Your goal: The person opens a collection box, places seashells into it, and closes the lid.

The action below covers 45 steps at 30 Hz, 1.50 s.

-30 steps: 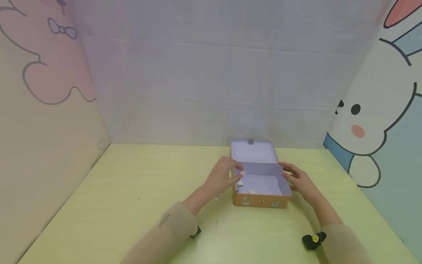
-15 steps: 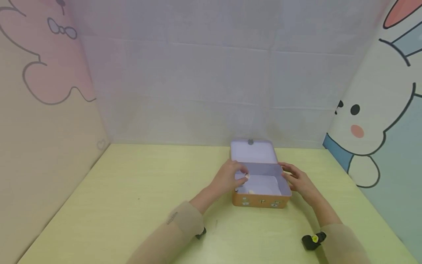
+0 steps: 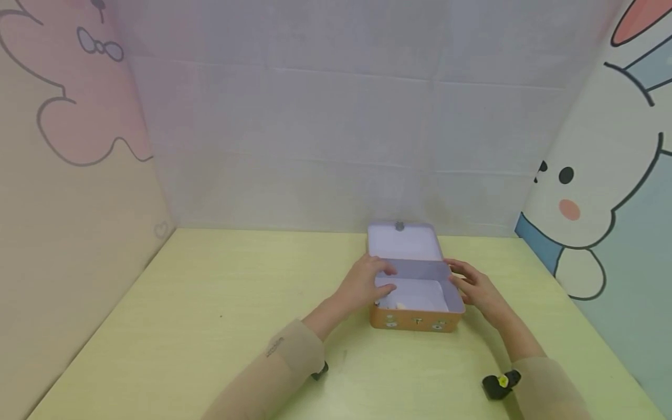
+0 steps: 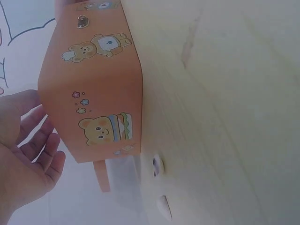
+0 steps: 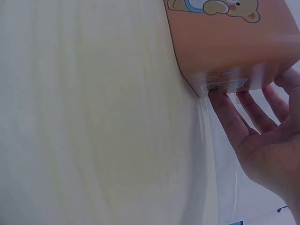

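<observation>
An orange tin box with a lavender inside and printed bears stands on the table, its hinged lid raised at the back. My left hand hovers over the box's left part, thumb and index finger parted with nothing between them. Inside, a small pale shell lies near the front wall. My right hand rests against the box's right side, and in the right wrist view its fingertips touch the printed end wall. Beside the box, the left wrist view shows two shells on the table; the left arm hides them in the head view.
The pale yellow table spreads out left of the box. Behind it rises a white cloth wall. Side panels carry cartoon drawings, with a rabbit on the right. A black wrist camera sits at the right sleeve.
My left hand has moved right over the box, and its thumb and index finger have spread apart, letting go of the small white shell. The right hand has stayed at the box's side.
</observation>
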### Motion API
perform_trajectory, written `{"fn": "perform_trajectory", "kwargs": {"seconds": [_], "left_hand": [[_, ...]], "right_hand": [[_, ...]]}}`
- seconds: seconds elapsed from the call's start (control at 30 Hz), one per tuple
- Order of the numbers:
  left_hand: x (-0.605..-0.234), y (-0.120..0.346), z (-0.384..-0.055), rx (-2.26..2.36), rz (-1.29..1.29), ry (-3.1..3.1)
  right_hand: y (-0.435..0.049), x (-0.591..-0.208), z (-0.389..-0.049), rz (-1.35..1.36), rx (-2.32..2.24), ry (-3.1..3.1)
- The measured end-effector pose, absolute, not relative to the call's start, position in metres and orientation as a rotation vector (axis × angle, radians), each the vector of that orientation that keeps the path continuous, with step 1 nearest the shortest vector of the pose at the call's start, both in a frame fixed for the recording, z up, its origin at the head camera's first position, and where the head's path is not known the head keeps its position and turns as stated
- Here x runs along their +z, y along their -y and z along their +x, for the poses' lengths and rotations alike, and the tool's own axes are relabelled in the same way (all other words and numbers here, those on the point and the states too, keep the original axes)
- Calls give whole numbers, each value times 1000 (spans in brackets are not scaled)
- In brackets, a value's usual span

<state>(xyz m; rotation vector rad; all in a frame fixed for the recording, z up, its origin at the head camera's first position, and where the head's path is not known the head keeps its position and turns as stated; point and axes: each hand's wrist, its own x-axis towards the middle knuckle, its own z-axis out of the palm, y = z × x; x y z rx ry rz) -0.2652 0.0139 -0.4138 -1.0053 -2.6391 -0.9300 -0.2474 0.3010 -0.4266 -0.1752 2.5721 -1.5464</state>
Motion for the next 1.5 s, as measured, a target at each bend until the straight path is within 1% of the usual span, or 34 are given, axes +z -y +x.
{"fn": "perform_trajectory", "kwargs": {"seconds": [0.27, 0.67, 1.03, 1.5], "left_hand": [[-408, -4, -260, -915, -1010, 2653], [-403, 19, -254, -1028, -1075, 2630], [-410, 44, -257, -1025, -1140, 2588], [-425, 76, -267, -898, -1196, 2697]], "right_hand": [[-303, -428, -247, -171, -1550, -2565], [-303, -429, -249, -176, -1543, -2566], [-303, -429, -249, -180, -1540, -2571], [-301, -428, -248, -185, -1551, -2564]]}}
